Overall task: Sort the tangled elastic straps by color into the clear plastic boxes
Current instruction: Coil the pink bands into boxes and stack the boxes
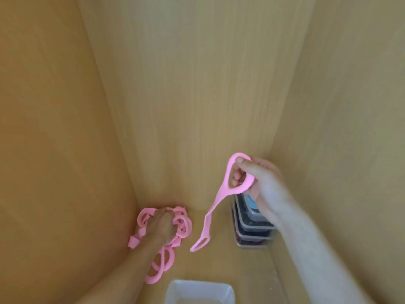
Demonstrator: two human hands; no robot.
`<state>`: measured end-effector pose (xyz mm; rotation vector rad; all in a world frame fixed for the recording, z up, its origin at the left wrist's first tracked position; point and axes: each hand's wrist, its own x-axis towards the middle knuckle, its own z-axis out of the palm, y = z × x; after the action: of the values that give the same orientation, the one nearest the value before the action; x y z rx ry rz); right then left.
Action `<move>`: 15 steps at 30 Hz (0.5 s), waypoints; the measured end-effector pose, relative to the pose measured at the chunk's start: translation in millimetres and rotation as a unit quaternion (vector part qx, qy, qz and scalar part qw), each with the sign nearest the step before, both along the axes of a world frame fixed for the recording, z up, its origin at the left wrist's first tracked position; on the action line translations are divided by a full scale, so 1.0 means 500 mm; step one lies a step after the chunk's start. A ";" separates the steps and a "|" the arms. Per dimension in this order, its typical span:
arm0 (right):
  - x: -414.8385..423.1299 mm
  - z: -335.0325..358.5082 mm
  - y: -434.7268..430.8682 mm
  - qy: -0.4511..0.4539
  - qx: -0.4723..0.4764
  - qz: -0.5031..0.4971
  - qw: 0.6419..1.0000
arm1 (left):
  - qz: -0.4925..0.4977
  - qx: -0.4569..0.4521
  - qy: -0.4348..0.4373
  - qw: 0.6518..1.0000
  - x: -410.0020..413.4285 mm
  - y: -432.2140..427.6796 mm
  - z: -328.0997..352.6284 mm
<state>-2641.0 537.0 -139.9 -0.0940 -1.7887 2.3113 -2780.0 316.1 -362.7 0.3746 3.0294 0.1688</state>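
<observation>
A tangle of pink elastic straps (184, 224) lies on the wooden surface in the back left corner. My left hand (163, 227) rests on top of the tangle with its fingers curled into it. My right hand (260, 185) is raised above the surface and pinches the upper loop of a single pink strap (215, 202). That strap hangs down to the left, and its lower loop reaches the surface. A clear plastic box (199, 291) stands at the bottom edge of the view.
A stack of clear plastic boxes (252, 227) with dark and blue contents stands against the right wall, partly behind my right hand. Wooden walls (197, 95) close in the space at the left, back and right.
</observation>
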 end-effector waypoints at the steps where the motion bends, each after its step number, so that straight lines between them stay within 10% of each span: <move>1: 0.002 -0.002 0.002 0.007 -0.009 0.005 1.000 | 0.007 -0.002 -0.003 1.000 -0.001 0.003 -0.001; 8: -0.007 -0.022 -0.005 -0.001 0.025 0.038 0.999 | 0.049 0.098 -0.083 0.991 0.001 0.004 0.018; 15: -0.050 -0.064 -0.025 -0.032 0.101 0.024 0.994 | 0.107 0.457 -0.142 0.872 0.020 -0.024 0.177</move>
<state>-2666.3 524.8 -171.8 -0.0948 -2.0653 2.1668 -2769.9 304.3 -274.5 0.0357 2.4760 1.5301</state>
